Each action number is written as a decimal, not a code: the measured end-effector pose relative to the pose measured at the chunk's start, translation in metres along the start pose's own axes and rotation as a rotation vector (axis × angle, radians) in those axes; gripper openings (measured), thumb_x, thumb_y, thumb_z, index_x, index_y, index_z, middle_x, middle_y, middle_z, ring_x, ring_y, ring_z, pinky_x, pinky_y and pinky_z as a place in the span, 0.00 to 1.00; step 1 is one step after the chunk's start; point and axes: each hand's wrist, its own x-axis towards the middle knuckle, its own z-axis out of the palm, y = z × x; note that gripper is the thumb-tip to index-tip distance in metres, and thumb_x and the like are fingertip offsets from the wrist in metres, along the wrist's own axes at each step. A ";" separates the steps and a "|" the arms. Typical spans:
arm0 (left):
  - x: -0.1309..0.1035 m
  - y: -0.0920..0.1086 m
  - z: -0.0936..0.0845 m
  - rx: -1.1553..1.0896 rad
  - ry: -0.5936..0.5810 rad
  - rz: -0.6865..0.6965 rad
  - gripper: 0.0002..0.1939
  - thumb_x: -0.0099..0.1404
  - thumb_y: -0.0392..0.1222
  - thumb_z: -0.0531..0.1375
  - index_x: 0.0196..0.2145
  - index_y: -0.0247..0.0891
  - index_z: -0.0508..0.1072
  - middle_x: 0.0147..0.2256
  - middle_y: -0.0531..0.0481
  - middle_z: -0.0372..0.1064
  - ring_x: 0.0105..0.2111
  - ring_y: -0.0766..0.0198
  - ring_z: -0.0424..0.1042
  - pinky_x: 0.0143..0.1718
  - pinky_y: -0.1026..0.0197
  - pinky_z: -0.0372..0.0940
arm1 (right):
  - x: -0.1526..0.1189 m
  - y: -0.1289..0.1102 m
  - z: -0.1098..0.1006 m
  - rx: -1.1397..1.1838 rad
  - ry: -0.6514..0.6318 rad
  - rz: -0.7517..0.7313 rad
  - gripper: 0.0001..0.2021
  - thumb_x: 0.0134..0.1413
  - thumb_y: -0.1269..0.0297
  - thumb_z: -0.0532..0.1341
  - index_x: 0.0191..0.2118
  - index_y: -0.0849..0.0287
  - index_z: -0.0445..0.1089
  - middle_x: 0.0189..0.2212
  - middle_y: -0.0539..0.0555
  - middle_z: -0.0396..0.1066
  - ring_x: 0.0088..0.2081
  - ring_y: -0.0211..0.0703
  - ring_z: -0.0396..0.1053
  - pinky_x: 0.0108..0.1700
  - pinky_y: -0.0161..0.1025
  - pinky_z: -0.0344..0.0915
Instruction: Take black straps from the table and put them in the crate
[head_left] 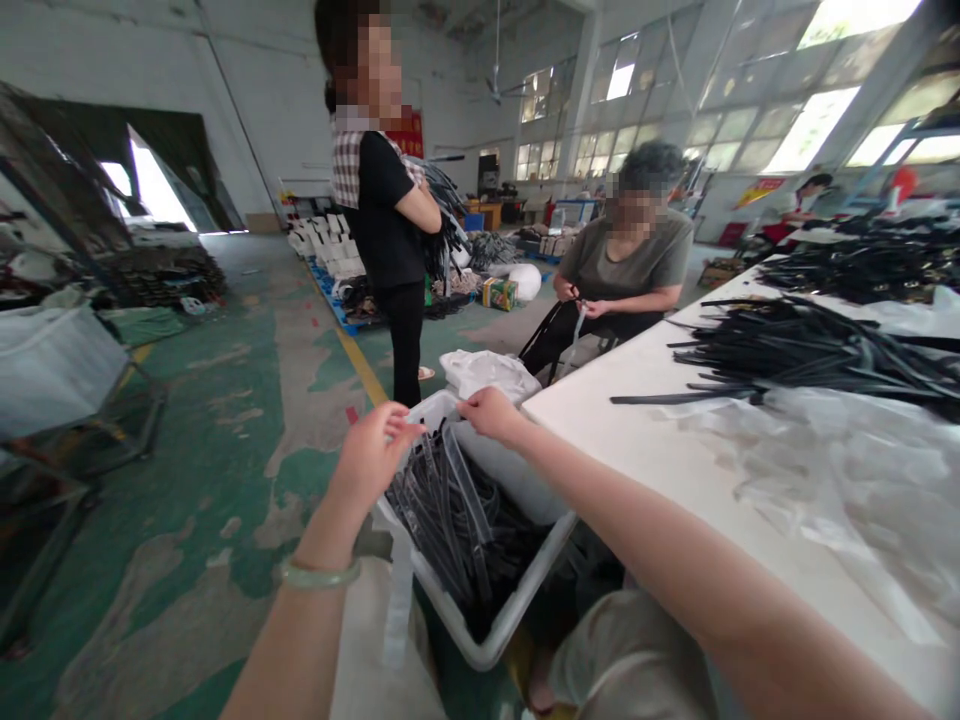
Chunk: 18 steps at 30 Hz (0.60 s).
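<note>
Over the far end of a white plastic basket [499,640], my left hand [375,455] is closed in a pinch, its fingertips pointing right. Opposite it, my right hand [491,412] also pinches, and what either hand holds is too small to make out. Black straps [427,500] fill the basket beneath them, some in clear plastic sleeves. One clear sleeve [469,490] lies on top, its upper end close to both hands. A white strip [397,600] hangs over the basket's left side, below my left hand.
To the right, a white table [592,420] bears piled black straps [817,355] and crumpled clear sleeves [825,480]. A seated person [626,250] handles a strip beyond the basket. Another person [390,220] stands with black straps in their arms. A wheeled cart [60,370] stands left.
</note>
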 end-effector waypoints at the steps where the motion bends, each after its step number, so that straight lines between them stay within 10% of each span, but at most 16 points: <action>1: -0.010 -0.011 -0.008 -0.012 0.068 -0.043 0.18 0.62 0.56 0.55 0.37 0.37 0.71 0.34 0.45 0.74 0.35 0.53 0.73 0.40 0.55 0.65 | 0.014 -0.007 0.008 0.036 0.036 0.004 0.18 0.63 0.61 0.59 0.22 0.61 0.68 0.16 0.44 0.63 0.20 0.34 0.62 0.27 0.34 0.59; 7: -0.068 -0.063 -0.012 -0.294 0.082 -0.365 0.32 0.59 0.71 0.51 0.27 0.37 0.75 0.18 0.56 0.59 0.20 0.63 0.60 0.22 0.64 0.53 | 0.028 -0.018 0.036 0.246 0.269 -0.032 0.22 0.67 0.55 0.48 0.27 0.60 0.68 0.23 0.49 0.68 0.28 0.39 0.66 0.32 0.35 0.61; 14: -0.075 -0.054 0.027 -0.703 0.080 -0.496 0.35 0.57 0.74 0.53 0.25 0.35 0.73 0.18 0.57 0.56 0.21 0.67 0.57 0.23 0.66 0.50 | -0.104 0.053 0.097 0.388 0.201 0.123 0.30 0.56 0.38 0.49 0.38 0.63 0.71 0.30 0.63 0.74 0.37 0.57 0.74 0.38 0.46 0.68; 18: -0.065 -0.032 0.053 -0.633 0.049 -0.446 0.37 0.57 0.76 0.48 0.25 0.36 0.73 0.18 0.56 0.56 0.21 0.65 0.57 0.23 0.64 0.52 | -0.144 0.044 0.107 0.670 -0.031 0.179 0.39 0.51 0.29 0.50 0.49 0.62 0.69 0.46 0.67 0.72 0.49 0.57 0.71 0.46 0.48 0.69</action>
